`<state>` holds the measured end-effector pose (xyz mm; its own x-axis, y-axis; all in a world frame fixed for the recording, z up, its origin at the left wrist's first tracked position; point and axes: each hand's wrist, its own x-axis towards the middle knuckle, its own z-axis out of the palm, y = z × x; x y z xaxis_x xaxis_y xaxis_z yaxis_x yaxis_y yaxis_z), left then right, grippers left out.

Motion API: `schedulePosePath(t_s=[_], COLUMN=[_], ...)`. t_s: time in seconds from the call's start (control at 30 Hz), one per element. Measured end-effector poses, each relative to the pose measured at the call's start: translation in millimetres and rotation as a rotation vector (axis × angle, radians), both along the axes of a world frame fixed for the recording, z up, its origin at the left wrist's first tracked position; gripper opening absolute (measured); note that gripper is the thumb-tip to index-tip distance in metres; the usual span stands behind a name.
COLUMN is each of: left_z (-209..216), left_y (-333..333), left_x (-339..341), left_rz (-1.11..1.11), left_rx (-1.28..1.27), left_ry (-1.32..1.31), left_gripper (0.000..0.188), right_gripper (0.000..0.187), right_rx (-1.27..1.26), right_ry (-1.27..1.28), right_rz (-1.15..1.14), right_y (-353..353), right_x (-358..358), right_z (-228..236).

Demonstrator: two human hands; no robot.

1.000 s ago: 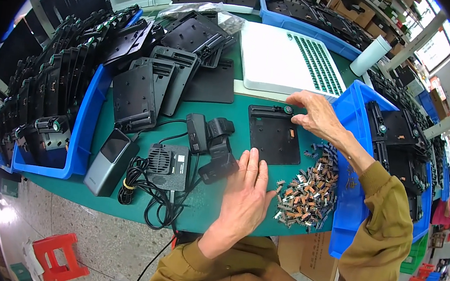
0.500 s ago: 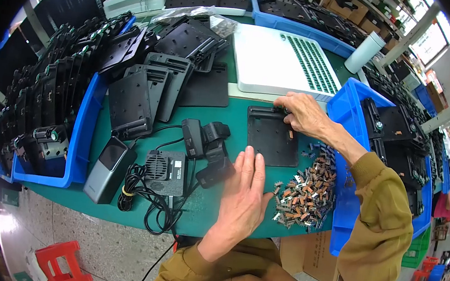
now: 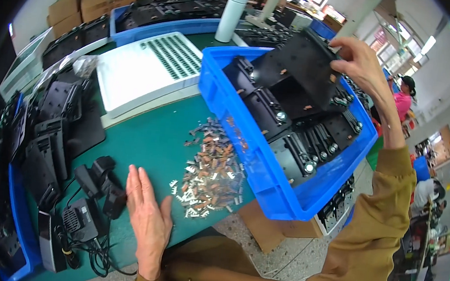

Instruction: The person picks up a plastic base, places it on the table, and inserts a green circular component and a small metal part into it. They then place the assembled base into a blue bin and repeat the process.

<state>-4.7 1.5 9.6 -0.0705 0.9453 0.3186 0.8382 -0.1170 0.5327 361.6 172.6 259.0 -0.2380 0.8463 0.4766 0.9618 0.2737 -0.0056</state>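
Observation:
My right hand (image 3: 361, 67) pinches the upper right edge of a flat black plastic panel (image 3: 302, 58). It holds this panel tilted over the blue bin (image 3: 268, 175) on the right, where several similar black panels (image 3: 264, 109) lie, some with silvery round ends. My left hand (image 3: 148, 220) rests on the green tabletop (image 3: 142, 143), fingers stretched out, holding nothing. Beside its fingertips sits a black strapped device (image 3: 101, 182). Between my left hand and the bin is a heap of small brown, white and dark parts (image 3: 213, 177).
A white tray (image 3: 133, 76) with rows of small green pieces lies at the back, near a white bottle (image 3: 231, 20). Black panels (image 3: 52, 144) fill the left side. A power bank (image 3: 49, 243) and coiled cables (image 3: 100, 253) sit at the front left.
My right hand has lifted the black panel off the tabletop and carried it right, over the blue bin. The view has turned to the right. My left hand stays flat on the table.

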Motion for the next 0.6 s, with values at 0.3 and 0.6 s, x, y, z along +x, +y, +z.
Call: schedulePosePath(t_s=[0.3, 0.6], left_z=[-0.2, -1.2], left_y=[-1.4, -0.8], left_x=[1.4, 2.1], left_rz=[-0.013, -0.007], left_rx=[0.005, -0.017], left_ry=[0.064, 0.078], left_gripper=[0.072, 0.069], right_gripper=[0.043, 0.038], right_rx=[-0.052, -0.172], right_ry=[-0.012, -0.119], right_rz=[-0.601, -0.738], right_y=[-81.2, -77.3], right_x=[167.1, 192.4], right_z=[-40.5, -100.7])
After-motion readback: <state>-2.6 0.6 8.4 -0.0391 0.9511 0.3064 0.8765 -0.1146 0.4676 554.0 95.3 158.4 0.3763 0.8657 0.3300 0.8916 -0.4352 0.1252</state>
